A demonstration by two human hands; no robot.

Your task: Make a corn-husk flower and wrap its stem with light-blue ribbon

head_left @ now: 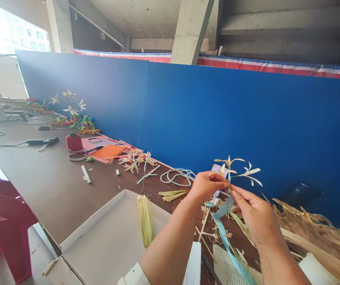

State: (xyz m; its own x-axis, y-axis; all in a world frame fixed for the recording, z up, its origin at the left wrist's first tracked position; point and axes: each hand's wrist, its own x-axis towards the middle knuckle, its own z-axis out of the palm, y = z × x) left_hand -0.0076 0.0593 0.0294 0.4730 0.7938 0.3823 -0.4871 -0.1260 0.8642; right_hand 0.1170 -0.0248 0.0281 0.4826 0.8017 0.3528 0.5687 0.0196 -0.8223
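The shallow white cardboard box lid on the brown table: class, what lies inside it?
Inside the shallow white cardboard box lid lies one pale yellow bundle of folded husk strips. Its near right corner is covered by the person's left forearm, so anything there cannot be seen.

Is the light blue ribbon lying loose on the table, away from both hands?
No: the light blue ribbon runs up to the straw flower sprig, pinched there between the left hand and right hand.

Red thread spool, orange paper, perhaps scissors, on brown table.
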